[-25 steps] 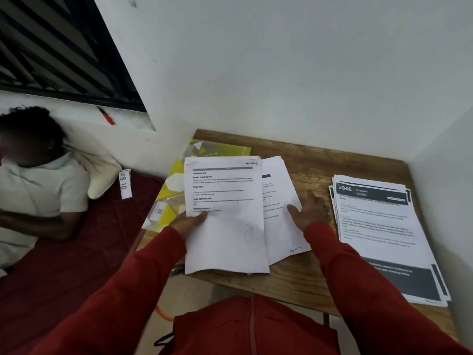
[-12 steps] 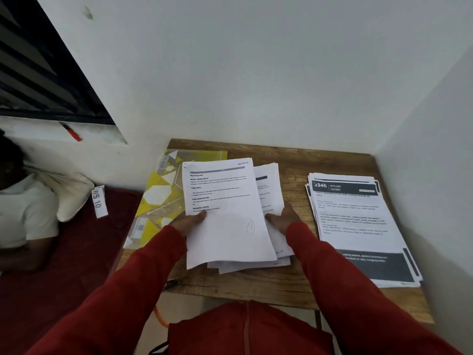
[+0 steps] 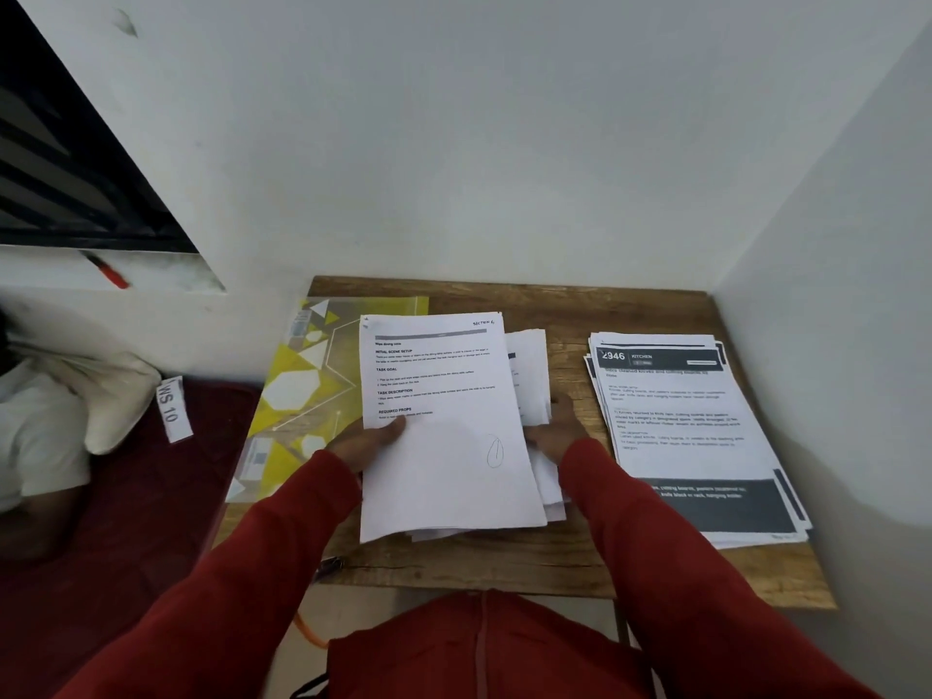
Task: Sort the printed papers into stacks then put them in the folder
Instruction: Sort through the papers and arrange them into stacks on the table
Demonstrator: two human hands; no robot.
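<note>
A bundle of white printed papers (image 3: 444,466) lies in the middle of the wooden table (image 3: 555,305). My left hand (image 3: 368,441) grips its left edge, thumb on the top sheet. My right hand (image 3: 555,431) holds the right edge, where the lower sheets stick out unevenly. A second stack with dark headers (image 3: 691,436) rests on the right side of the table. The yellow patterned folder (image 3: 302,396) lies flat on the left, partly under the held bundle.
White walls close in the table at the back and right. Left of the table is a dark red mattress (image 3: 126,496) with a person in white lying by a pillow (image 3: 111,396). A white label marked WS 10 (image 3: 171,408) lies there.
My right hand has slid the spread lower sheets leftwards under the top sheet, and both hands now hold them as one bundle. The view has turned to the right.
</note>
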